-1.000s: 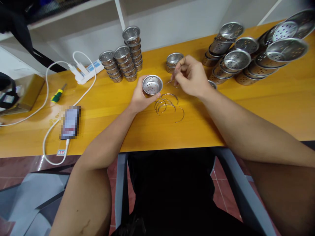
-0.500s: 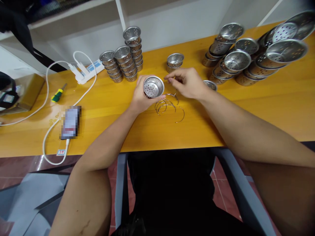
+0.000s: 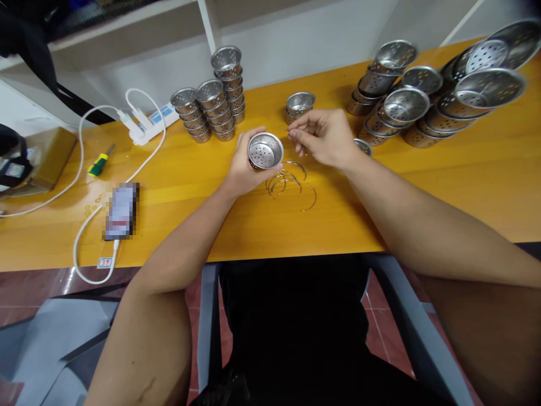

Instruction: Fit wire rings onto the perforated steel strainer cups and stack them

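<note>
My left hand (image 3: 247,163) is wrapped around a small perforated metal cup (image 3: 265,151), its open mouth tilted up toward me. To the right of that cup, my right hand (image 3: 323,138) pinches a thin wire between thumb and fingertips; only a bit of the wire shows, and it is apart from the cup. Several curved metal wires (image 3: 291,180) lie loosely on the table just below both hands. Behind my right hand stands a short stack of perforated cups (image 3: 301,102). Another cup (image 3: 363,148) is partly hidden by my right wrist.
Nested perforated cups (image 3: 211,107) stand in columns at the back left, and larger stacks (image 3: 406,107) at the back right. On the left of the wooden table (image 3: 253,231) are a power strip (image 3: 154,124), a screwdriver (image 3: 100,162), and a phone (image 3: 122,211) on a white cable.
My right hand has turned slightly, its fingers spreading below the pinch, and a wire tip now shows at its fingertips. The cup in my left hand has shifted a little right.
</note>
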Motion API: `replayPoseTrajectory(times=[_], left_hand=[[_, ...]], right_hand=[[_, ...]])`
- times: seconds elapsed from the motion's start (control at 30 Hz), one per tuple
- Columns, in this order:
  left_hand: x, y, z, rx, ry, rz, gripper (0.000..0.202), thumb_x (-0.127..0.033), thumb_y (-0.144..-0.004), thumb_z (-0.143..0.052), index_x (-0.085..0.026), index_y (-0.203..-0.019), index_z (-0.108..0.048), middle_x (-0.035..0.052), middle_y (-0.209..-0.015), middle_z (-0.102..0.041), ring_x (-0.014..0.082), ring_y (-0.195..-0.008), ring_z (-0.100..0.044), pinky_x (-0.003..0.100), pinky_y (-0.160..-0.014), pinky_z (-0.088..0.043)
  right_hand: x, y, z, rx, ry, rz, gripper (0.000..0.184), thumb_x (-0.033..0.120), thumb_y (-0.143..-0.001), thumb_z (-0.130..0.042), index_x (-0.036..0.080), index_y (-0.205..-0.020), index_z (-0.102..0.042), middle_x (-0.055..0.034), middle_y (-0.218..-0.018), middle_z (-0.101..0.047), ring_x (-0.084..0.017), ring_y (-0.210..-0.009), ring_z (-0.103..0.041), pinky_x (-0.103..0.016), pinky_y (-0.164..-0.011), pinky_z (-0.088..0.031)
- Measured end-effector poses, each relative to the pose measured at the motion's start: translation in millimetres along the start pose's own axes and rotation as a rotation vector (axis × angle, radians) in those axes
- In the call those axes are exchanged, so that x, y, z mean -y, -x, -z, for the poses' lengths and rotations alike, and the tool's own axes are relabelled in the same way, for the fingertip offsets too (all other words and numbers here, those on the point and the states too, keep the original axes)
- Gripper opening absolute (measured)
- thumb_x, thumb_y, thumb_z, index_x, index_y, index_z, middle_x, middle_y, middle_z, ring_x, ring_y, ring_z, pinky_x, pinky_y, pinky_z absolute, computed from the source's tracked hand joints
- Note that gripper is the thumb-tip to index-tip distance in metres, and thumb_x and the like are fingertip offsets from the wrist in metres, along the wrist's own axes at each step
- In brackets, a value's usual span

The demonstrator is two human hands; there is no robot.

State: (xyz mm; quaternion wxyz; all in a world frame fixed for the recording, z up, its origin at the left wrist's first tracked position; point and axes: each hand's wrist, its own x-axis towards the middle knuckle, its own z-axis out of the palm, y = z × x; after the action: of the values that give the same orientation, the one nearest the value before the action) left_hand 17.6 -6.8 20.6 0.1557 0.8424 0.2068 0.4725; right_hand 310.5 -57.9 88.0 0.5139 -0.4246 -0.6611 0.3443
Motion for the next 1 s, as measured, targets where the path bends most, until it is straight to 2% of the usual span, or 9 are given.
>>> replayPoseTrajectory(times=[0.1, 0.2, 0.27, 0.37, 0.57, 0.7, 0.77, 0.87, 1.0], left_hand=[[-4, -2, 2.7, -0.03, 0.026, 0.045, 0.114, -0.084, -0.088, -0.113, -0.037, -0.178, -0.06, 0.012, -0.163, -0.075, 0.0388, -0.159, -0.078, 0.064, -0.148, -0.063], [-6, -4, 2.0, -0.032, 0.039, 0.086, 0.109, -0.087, -0.083, -0.115, -0.034, -0.166, -0.07, 0.0131, -0.16, -0.078, 0.0405, -0.159, -0.079, 0.067, -0.147, -0.065], [-7, -3, 0.5, -0.022, 0.067, 0.128, 0.112, -0.088, -0.083, -0.115, -0.033, -0.168, -0.068, 0.0157, -0.168, -0.078, 0.0408, -0.162, -0.079, 0.067, -0.147, -0.066], [-12, -2, -1.1, 0.039, 0.136, 0.178, 0.118, -0.088, -0.087, -0.112, -0.03, -0.177, -0.063, 0.019, -0.173, -0.079, 0.0393, -0.16, -0.084, 0.065, -0.143, -0.07], [-38, -5, 3.6, 0.164, 0.274, 0.221, 0.103, -0.088, -0.087, -0.111, -0.021, -0.157, -0.075, 0.0188, -0.15, -0.091, 0.0344, -0.133, -0.093, 0.059, -0.124, -0.079], [-49, -8, 6.5, 0.166, 0.313, 0.216, 0.104, -0.088, -0.086, -0.111, -0.019, -0.156, -0.075, 0.0182, -0.147, -0.092, 0.0323, -0.131, -0.093, 0.051, -0.119, -0.08], [-48, -9, 6.1, 0.146, 0.307, 0.2, 0.103, -0.088, -0.087, -0.111, -0.02, -0.154, -0.076, 0.0179, -0.147, -0.092, 0.0321, -0.133, -0.093, 0.05, -0.12, -0.079], [-43, -8, 4.1, 0.115, 0.242, 0.187, 0.099, -0.085, -0.088, -0.112, -0.022, -0.155, -0.076, 0.0172, -0.151, -0.089, 0.0338, -0.139, -0.092, 0.055, -0.128, -0.076], [-28, -4, 0.0, 0.114, 0.199, 0.191, 0.102, -0.083, -0.086, -0.115, -0.027, -0.16, -0.073, 0.0154, -0.152, -0.086, 0.0371, -0.143, -0.089, 0.063, -0.133, -0.074]], right_hand=[[5, 3, -4, 0.036, 0.032, 0.002, 0.069, 0.096, -0.101, -0.102, 0.032, -0.11, -0.08, -0.0037, -0.083, -0.069, -0.024, -0.063, -0.066, -0.046, -0.056, -0.066], [7, 6, -9, 0.097, 0.034, -0.012, 0.074, 0.102, -0.102, -0.097, 0.032, -0.116, -0.077, -0.0029, -0.084, -0.067, -0.023, -0.059, -0.062, -0.043, -0.049, -0.056], [8, 7, -12, 0.112, 0.019, -0.016, 0.076, 0.105, -0.101, -0.095, 0.033, -0.117, -0.075, -0.0044, -0.091, -0.071, -0.022, -0.06, -0.062, -0.043, -0.047, -0.054], [9, 7, -14, 0.096, 0.021, -0.011, 0.072, 0.102, -0.102, -0.094, 0.034, -0.117, -0.075, -0.0062, -0.099, -0.075, -0.023, -0.065, -0.063, -0.044, -0.052, -0.058], [16, 10, -20, 0.077, 0.052, 0.046, 0.057, 0.083, -0.103, -0.102, 0.032, -0.112, -0.079, -0.0086, -0.098, -0.079, -0.029, -0.086, -0.071, -0.049, -0.076, -0.069], [18, 12, -20, 0.143, 0.023, 0.017, 0.051, 0.077, -0.106, -0.104, 0.031, -0.112, -0.084, -0.006, -0.09, -0.077, -0.027, -0.079, -0.07, -0.045, -0.07, -0.066], [16, 11, -17, 0.175, 0.006, 0.022, 0.05, 0.075, -0.106, -0.106, 0.029, -0.109, -0.087, -0.0065, -0.09, -0.079, -0.026, -0.077, -0.07, -0.043, -0.067, -0.064], [13, 9, -12, 0.195, 0.006, 0.047, 0.048, 0.07, -0.103, -0.109, 0.028, -0.103, -0.087, -0.0082, -0.095, -0.084, -0.025, -0.079, -0.071, -0.041, -0.069, -0.063], [11, 5, -4, 0.168, 0.039, 0.039, 0.05, 0.074, -0.105, -0.107, 0.03, -0.105, -0.085, -0.0028, -0.08, -0.072, -0.022, -0.07, -0.056, -0.041, -0.064, -0.051]])
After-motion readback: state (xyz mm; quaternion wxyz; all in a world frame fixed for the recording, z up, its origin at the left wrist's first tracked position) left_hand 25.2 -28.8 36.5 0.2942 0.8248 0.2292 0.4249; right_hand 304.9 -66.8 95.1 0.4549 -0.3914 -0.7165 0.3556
